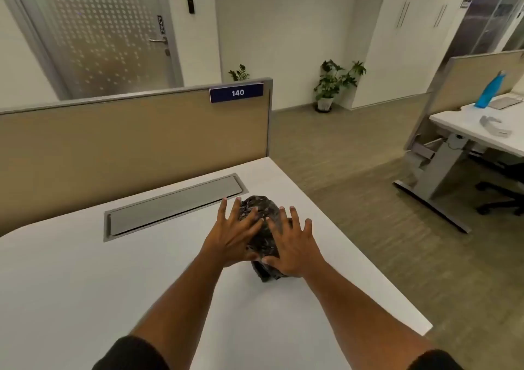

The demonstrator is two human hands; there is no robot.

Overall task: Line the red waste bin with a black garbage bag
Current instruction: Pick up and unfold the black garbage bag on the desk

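A crumpled black garbage bag (pixel 262 213) lies bunched up on the white desk (pixel 85 284), near its right edge. My left hand (pixel 232 236) rests on the bag's left side with fingers spread. My right hand (pixel 292 244) lies flat on its right side, fingers also spread, covering part of the bag. Neither hand has closed around it. The red waste bin is nowhere in view.
A grey cable tray lid (pixel 175 205) is set into the desk behind the bag. A beige partition (pixel 127 148) marked 140 stands at the back. The desk's right edge drops to the wooden floor (pixel 354 199). Another desk (pixel 482 128) with a blue bottle (pixel 489 90) stands at the right.
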